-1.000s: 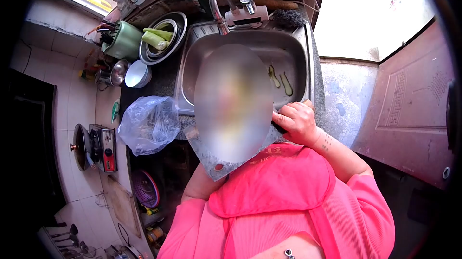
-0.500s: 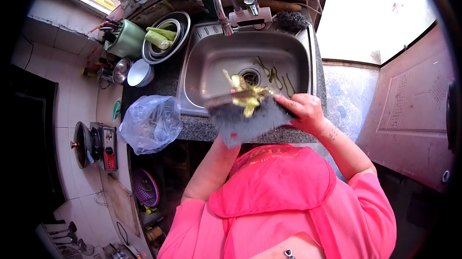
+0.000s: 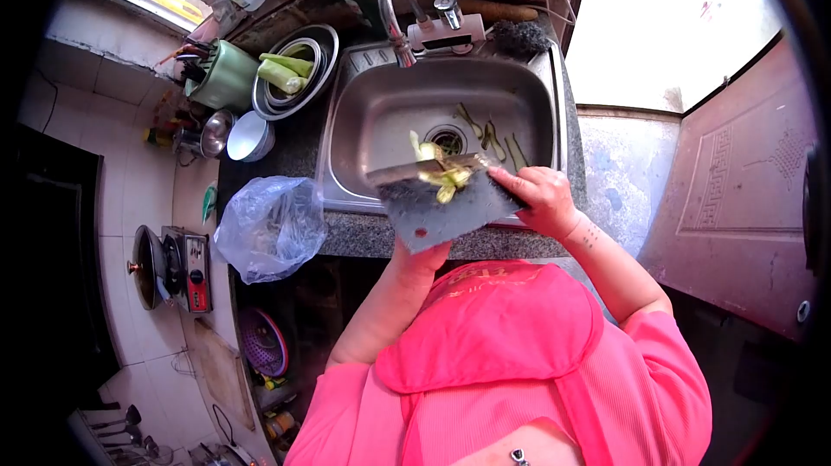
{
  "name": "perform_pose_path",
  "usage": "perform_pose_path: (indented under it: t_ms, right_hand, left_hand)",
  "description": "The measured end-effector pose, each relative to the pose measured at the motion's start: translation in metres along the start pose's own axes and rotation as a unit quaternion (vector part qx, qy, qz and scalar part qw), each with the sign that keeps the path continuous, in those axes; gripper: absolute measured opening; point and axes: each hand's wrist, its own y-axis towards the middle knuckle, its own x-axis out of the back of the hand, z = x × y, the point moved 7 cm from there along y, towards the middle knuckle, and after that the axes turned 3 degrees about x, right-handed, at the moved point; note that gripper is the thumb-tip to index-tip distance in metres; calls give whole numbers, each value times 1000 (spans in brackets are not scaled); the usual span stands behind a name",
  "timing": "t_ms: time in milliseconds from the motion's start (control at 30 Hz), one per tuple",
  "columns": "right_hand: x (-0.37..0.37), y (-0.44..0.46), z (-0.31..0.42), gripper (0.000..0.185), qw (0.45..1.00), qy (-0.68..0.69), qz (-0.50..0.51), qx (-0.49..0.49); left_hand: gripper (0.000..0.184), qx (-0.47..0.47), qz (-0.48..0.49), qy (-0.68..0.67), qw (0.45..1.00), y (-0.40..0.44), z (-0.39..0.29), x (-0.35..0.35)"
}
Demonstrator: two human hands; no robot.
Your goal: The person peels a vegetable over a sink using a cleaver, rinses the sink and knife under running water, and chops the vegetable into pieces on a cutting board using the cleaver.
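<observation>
My right hand (image 3: 548, 200) is closed round the handle of a broad dark cleaver (image 3: 437, 213), its forefinger stretched toward the blade. The blade is held tilted over the front edge of the steel sink (image 3: 363, 128). Pale green vegetable peelings (image 3: 447, 182) lie along the blade's upper edge, and a pale piece (image 3: 424, 147) sticks up beyond it. Behind the blade is my left hand (image 3: 421, 258); only its wrist and heel show, so I cannot see its fingers or what they hold. More peel strips (image 3: 493, 139) lie in the sink by the drain.
A faucet (image 3: 396, 20) arches over the sink's back. Left of it stand a metal bowl (image 3: 325, 40) with peeled green stalks (image 3: 284, 73), a white bowl (image 3: 249, 137) and a clear plastic bag (image 3: 273, 232). A black scrubber (image 3: 519, 38) sits at the back right corner.
The cleaver blade has shifted slightly and now appears sharper, less blurred. More of my left wrist shows below it. My right hand keeps its grip.
</observation>
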Motion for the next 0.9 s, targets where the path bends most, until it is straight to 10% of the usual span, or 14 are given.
perform_pose_path:
  t_ms: [333,467,567,600,700,900]
  right_hand:
    - [-19,-12,-55,52,975,13,94,-203]
    - [0,-9,-33,53,985,110,39,-126]
    - [16,4,8,55,992,100,54,-47]
    - [16,6,17,55,995,92,44,-19]
    - [11,5,25,55,996,90,20,-5]
    - [-2,-2,14,63,1000,15,16,4]
  left_hand:
    - [29,36,-126,44,990,-5,-8,-31]
    - [29,68,-63,50,994,11,-8,3]
    - [39,-85,57,246,964,6,-12,-20]
    - [37,-21,135,-3,991,3,-3,-36]
    - [39,142,50,-160,976,23,13,19]
    - [48,-41,83,39,995,-2,-3,-26]
